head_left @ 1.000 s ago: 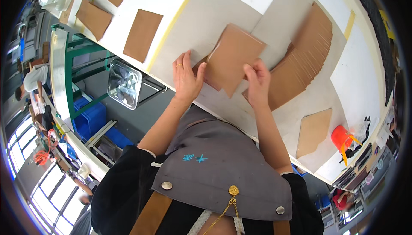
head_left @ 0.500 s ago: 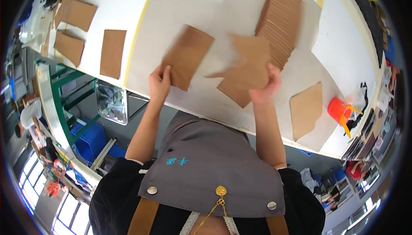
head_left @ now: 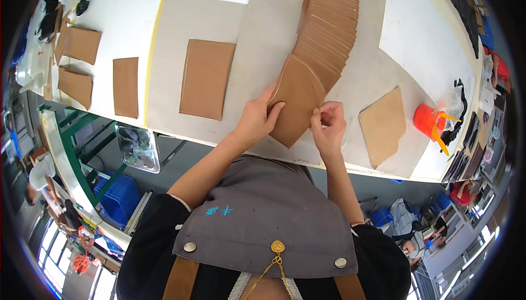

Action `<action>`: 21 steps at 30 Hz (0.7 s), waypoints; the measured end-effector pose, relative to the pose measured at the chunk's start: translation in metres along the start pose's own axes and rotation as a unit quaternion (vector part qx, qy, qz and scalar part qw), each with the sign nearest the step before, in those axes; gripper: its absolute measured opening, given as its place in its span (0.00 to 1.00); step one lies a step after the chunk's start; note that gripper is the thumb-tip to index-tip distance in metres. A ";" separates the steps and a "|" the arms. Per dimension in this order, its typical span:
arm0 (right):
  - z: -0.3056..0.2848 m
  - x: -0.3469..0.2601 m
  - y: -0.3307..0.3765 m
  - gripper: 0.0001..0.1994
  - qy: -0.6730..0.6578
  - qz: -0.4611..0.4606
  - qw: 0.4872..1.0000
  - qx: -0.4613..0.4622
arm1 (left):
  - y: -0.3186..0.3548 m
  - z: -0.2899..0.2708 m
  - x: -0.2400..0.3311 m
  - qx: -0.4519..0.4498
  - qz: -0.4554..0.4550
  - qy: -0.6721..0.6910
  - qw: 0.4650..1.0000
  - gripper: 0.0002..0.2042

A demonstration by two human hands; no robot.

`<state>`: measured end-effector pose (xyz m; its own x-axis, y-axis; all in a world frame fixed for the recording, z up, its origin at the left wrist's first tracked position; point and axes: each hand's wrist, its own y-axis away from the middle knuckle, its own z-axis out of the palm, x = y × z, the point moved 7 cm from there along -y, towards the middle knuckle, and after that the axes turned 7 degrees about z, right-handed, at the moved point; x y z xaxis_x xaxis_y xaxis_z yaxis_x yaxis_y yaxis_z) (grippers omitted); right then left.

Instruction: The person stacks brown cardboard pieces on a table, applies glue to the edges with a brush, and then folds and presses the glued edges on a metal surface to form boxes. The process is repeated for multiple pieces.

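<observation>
A long fanned row of overlapping brown leather-like pieces [head_left: 329,31] runs from the far edge toward me. At its near end lies a brown panel [head_left: 298,100] with a pale curved line across it. The thumb of my left hand [head_left: 256,115] rests on this panel's left edge, its fingers partly hidden behind, gripping it. At the opposite edge my right hand [head_left: 329,127] pinches with thumb and forefinger, the other fingers curled. Left of the row a brown rectangular piece [head_left: 207,80] lies flat and untouched. A lighter tan piece [head_left: 383,127] with an uneven outline lies to the right.
A red cup [head_left: 427,122] with orange-handled tools stands at the right, beside a clear plastic bag [head_left: 450,98]. More brown pieces [head_left: 125,87] lie left of the yellow tape strip [head_left: 154,61]. A metal-rimmed tray [head_left: 137,147] hangs by the table's near edge.
My left hand has left the left brown piece, which now lies flat, and moved right to the near end of the row. The tan piece my right hand carried is no longer in it.
</observation>
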<state>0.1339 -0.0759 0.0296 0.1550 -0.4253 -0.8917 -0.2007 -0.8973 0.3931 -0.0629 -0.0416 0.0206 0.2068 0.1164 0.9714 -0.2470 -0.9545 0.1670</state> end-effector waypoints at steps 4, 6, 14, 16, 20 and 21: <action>-0.007 -0.007 -0.007 0.37 0.145 -0.057 0.987 0.048 | -0.007 0.006 -0.001 0.019 0.070 -0.086 0.994 0.23; -0.011 -0.005 -0.012 0.36 0.160 -0.049 0.984 0.066 | -0.012 0.010 -0.002 -0.004 0.101 -0.142 0.985 0.21; -0.012 0.000 -0.020 0.25 0.231 -0.071 0.968 0.069 | -0.016 0.014 -0.010 0.009 0.100 -0.168 0.981 0.16; -0.012 -0.001 -0.021 0.24 0.236 -0.079 0.966 0.072 | -0.017 0.015 -0.009 0.015 0.107 -0.167 0.980 0.16; -0.011 -0.005 -0.022 0.24 0.245 -0.103 0.961 0.070 | -0.017 0.013 -0.008 0.033 0.127 -0.166 0.977 0.17; -0.011 -0.005 -0.022 0.24 0.247 -0.104 0.961 0.069 | -0.017 0.013 -0.009 0.031 0.127 -0.167 0.977 0.17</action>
<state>0.1481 -0.0549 0.0280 0.6387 -0.2732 -0.7193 -0.2374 -0.9592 0.1535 -0.0478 -0.0298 0.0071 0.4465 -0.2131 0.8690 -0.2745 -0.9570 -0.0937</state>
